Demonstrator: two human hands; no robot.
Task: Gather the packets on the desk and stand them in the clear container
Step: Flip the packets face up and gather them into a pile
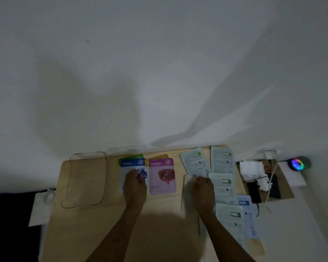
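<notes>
Two hands are working the light wooden desk (159, 224) at once in the head view, and the gathering step is only getting going. The left hand (135, 186) is pressing down on the blue blueberry-print packet (132, 165), fingers curled at its lower half; whether they are pinching it or merely resting on it, I cannot tell. Just beside it the pink pomegranate-print packet (162, 175) is lying flat, with green and yellow packets peeking out from behind this pair. Over on the other side, the right hand (204, 193) is closing on a pale whitish packet (187, 195), fingers bunched at its top edge, looking like a grasp. More pale green-labelled packets (222, 188) are spreading out around it, overlapping toward the near right corner, all lying flat. The clear rounded plastic container (85, 178) is sitting at the desk's left end, near the left hand, and it is looking empty. Next, as I judge it, each hand is needing to lift its packet's edge clear, stack the packets together, then carry them left and tip them upright into that container
</notes>
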